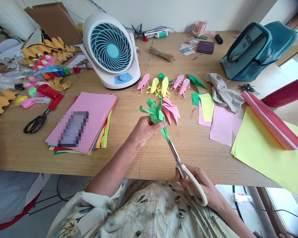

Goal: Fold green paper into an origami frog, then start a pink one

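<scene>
the two hands are apart, each closed on something. the left hand (149, 130) pinches a green paper figure (155, 112) between thumb and fingers, above the middle of the tabletop (129, 162). the right hand (197, 181), nearer and to the right, grips the white handles of a pair of scissors (178, 161); the blades point far and left, their tips at the near end of the green paper. whether they bite into it is hard to tell.

just right of the green figure lies a pink folded paper (171, 110). farther back is a row of small folded animals (165, 86) in pink, yellow and green.

on the left, a stack of coloured paper (96, 109) carries a blurred flat object (74, 129), with black-handled scissors (37, 123) farther left. a white fan (111, 49) stands behind the stack.

on the right are paper pieces (222, 122), a grey cloth (221, 89), keys (248, 88), yellow sheets (270, 158) under a pink and red roll (275, 122), a red bottle (288, 91) and, farther back, a teal backpack (253, 53).
</scene>
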Tool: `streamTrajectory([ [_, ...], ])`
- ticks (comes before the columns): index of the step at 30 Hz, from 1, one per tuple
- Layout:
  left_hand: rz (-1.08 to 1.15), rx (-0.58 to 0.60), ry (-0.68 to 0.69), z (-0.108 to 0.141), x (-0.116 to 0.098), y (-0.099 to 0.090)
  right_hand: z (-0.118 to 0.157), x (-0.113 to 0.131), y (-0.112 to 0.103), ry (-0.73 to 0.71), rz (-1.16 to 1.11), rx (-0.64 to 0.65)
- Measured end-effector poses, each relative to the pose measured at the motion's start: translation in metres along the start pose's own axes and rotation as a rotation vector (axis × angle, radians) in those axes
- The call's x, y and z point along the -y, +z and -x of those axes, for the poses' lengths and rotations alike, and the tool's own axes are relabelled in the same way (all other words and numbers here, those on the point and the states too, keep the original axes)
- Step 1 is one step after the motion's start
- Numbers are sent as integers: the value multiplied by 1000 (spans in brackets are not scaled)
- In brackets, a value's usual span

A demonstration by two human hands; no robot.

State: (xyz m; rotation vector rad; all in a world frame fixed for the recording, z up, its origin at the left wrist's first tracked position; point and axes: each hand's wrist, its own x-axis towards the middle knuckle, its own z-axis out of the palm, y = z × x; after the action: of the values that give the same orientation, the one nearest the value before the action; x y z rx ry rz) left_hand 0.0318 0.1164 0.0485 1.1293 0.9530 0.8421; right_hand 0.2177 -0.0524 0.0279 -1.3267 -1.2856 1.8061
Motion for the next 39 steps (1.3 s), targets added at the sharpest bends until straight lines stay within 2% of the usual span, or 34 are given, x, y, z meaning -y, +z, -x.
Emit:
streamTrajectory([
  [25, -3, -29, -24, 0, 1, 1, 1, 0, 3, -12, 114, -96],
  [39, -20, 11, 3, 5, 0, 5, -5, 6, 5, -9, 42, -66],
])
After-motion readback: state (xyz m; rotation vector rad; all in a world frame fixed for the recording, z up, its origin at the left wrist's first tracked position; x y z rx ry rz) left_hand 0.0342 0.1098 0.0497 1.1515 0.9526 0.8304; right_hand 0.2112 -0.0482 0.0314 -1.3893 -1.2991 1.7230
